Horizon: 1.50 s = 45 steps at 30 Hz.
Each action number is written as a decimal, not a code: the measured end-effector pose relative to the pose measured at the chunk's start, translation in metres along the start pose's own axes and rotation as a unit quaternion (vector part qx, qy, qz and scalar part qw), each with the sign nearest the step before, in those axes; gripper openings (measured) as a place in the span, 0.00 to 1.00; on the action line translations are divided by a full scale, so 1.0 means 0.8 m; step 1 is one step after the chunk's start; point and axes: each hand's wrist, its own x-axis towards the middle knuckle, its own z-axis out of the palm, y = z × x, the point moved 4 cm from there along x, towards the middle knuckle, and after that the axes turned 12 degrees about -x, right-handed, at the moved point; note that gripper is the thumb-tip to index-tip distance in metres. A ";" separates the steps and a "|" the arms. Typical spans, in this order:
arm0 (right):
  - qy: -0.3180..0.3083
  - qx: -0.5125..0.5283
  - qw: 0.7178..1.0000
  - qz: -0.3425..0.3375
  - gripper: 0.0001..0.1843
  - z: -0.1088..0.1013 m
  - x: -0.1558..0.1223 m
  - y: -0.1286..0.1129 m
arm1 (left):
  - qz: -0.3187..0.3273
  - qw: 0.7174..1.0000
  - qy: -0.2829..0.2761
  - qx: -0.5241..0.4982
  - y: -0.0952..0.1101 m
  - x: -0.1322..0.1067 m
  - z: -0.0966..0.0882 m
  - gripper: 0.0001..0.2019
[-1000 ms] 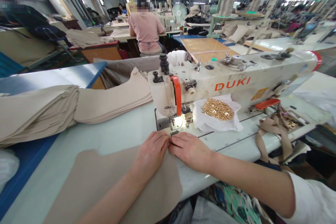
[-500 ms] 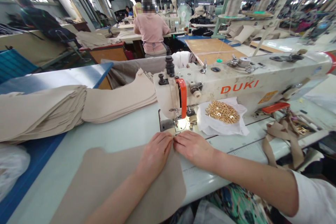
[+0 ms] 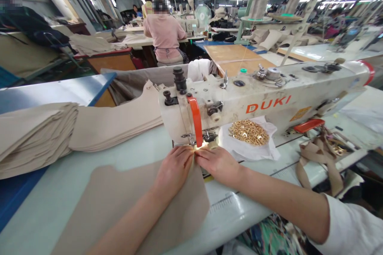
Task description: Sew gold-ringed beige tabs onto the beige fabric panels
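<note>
A beige fabric panel (image 3: 125, 191) lies on the pale table under my forearms, its upper edge drawn up to the sewing machine (image 3: 263, 91). My left hand (image 3: 176, 167) is closed on that edge, fingertips bunched just in front of the needle area. Beside it, almost touching, my right hand (image 3: 220, 165) pinches the same fabric edge from the right. Both sets of fingertips sit below the machine's orange guard strip (image 3: 195, 121). The needle and presser foot are mostly hidden behind the hands and the strip.
Gold metal rings (image 3: 248, 132) rest on a white cloth (image 3: 271, 149) right of the needle. Stacked beige panels (image 3: 113, 123) lie at the left. Beige strips (image 3: 321, 159) hang at the right. A person in a pink top (image 3: 165, 34) sits ahead.
Both hands have moved the fabric edge closer in under the machine's needle area. The whole view has shifted slightly, so the machine appears further left.
</note>
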 end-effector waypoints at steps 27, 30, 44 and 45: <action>-0.015 0.012 0.999 0.026 0.07 0.006 -0.004 0.003 | -0.053 0.998 -0.002 -0.024 -0.009 0.001 0.001 0.09; 0.025 0.028 0.999 0.019 0.08 0.001 -0.009 0.002 | -0.048 0.999 -0.011 -0.021 -0.007 -0.002 0.000 0.10; 0.033 0.061 0.997 -0.038 0.05 0.003 -0.014 -0.003 | -0.050 0.996 -0.076 0.025 -0.004 -0.019 0.000 0.17; 0.029 0.061 0.997 -0.038 0.05 0.003 -0.013 -0.003 | -0.049 0.995 -0.085 0.031 -0.005 -0.019 0.001 0.17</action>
